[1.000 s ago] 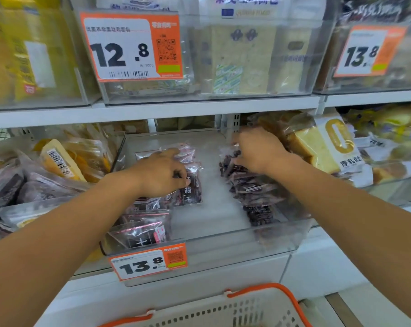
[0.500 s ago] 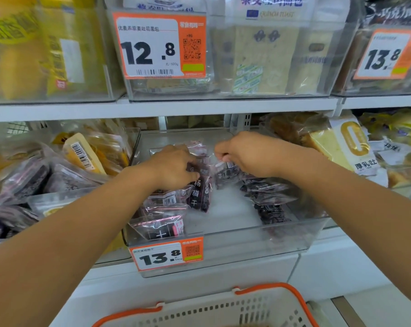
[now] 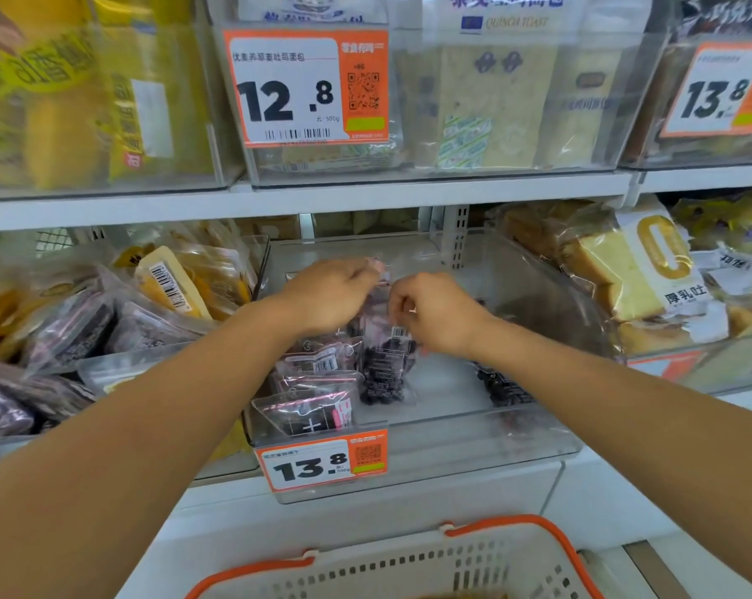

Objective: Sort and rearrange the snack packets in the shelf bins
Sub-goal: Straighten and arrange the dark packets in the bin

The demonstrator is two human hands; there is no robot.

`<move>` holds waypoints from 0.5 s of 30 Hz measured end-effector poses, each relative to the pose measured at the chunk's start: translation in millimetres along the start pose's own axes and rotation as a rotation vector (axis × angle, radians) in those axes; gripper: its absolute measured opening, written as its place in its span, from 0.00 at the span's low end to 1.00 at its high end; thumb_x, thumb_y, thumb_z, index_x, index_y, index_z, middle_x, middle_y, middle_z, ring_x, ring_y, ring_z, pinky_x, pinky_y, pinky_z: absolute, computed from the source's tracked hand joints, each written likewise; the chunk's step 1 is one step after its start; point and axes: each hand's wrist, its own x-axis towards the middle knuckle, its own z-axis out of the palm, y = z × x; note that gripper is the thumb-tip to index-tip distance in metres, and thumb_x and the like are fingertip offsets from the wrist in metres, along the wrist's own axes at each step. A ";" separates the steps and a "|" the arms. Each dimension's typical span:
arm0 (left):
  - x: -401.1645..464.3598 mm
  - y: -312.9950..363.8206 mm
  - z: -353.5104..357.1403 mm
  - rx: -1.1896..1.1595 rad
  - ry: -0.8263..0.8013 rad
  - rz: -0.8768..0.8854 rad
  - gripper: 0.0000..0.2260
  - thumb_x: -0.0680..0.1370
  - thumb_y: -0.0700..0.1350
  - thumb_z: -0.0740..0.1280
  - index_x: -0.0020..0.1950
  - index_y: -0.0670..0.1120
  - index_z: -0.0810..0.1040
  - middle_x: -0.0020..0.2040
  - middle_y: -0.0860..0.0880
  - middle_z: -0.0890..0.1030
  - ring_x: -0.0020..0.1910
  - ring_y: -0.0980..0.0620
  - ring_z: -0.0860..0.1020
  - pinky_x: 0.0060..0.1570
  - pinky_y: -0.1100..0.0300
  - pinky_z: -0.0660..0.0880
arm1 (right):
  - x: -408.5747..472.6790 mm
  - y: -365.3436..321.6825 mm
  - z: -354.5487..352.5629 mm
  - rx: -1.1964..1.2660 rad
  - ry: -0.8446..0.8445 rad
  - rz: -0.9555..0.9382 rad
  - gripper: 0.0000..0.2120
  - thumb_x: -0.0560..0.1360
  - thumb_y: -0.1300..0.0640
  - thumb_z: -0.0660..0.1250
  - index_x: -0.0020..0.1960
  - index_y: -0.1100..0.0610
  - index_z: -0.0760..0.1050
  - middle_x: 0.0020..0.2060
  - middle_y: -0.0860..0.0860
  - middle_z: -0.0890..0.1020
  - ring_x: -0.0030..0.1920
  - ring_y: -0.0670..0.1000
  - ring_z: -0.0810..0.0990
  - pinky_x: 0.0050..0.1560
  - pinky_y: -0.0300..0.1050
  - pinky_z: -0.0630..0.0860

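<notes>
2 hands point(image 3: 328, 296) point(image 3: 436, 311), each grip pinching 1 dark snack packet point(image 3: 382, 361) inside the clear bin point(image 3: 538, 434).

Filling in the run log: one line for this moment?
left hand: holds packet top | right hand: holds same packet | packet: upright in bin | basket: below

There is only one camera, worn on the person's head. It looks forward and a bit down at the shelf point(image 3: 365, 196), from close up. The middle clear bin point(image 3: 473, 438) sits right in front of it. Both arms reach in from the bottom corners. The basket point(image 3: 408, 568) is lowest, nearest the camera.
</notes>
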 end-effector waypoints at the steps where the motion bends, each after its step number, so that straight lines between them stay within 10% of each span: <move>1: 0.1 0.5 0.7 0.046 -0.036 -0.018 0.18 0.81 0.62 0.58 0.60 0.52 0.78 0.64 0.47 0.77 0.60 0.46 0.75 0.58 0.56 0.71 | 1.7 -1.0 3.3 0.126 0.037 0.090 0.06 0.75 0.64 0.71 0.48 0.60 0.75 0.42 0.54 0.79 0.39 0.55 0.82 0.38 0.52 0.82; 5: -1.5 -1.3 1.8 0.164 -0.082 -0.005 0.23 0.66 0.59 0.78 0.55 0.54 0.76 0.55 0.51 0.73 0.54 0.50 0.73 0.54 0.53 0.75 | 3.6 -7.2 3.0 0.588 -0.166 0.444 0.38 0.63 0.66 0.82 0.66 0.59 0.65 0.56 0.54 0.74 0.47 0.55 0.81 0.35 0.46 0.83; 10: -4.1 5.3 4.8 0.232 -0.049 -0.007 0.40 0.60 0.55 0.82 0.67 0.51 0.68 0.63 0.50 0.73 0.61 0.48 0.72 0.58 0.50 0.75 | 0.9 -3.8 8.5 0.602 -0.358 0.523 0.49 0.62 0.67 0.83 0.77 0.62 0.60 0.72 0.55 0.69 0.53 0.51 0.80 0.48 0.42 0.83; 15: -7.9 9.7 7.5 0.395 -0.021 -0.002 0.39 0.61 0.57 0.81 0.67 0.48 0.70 0.60 0.48 0.71 0.60 0.46 0.71 0.58 0.48 0.76 | 5.7 3.5 10.8 0.240 -0.160 0.292 0.25 0.58 0.57 0.86 0.51 0.60 0.79 0.41 0.50 0.80 0.40 0.49 0.79 0.35 0.37 0.75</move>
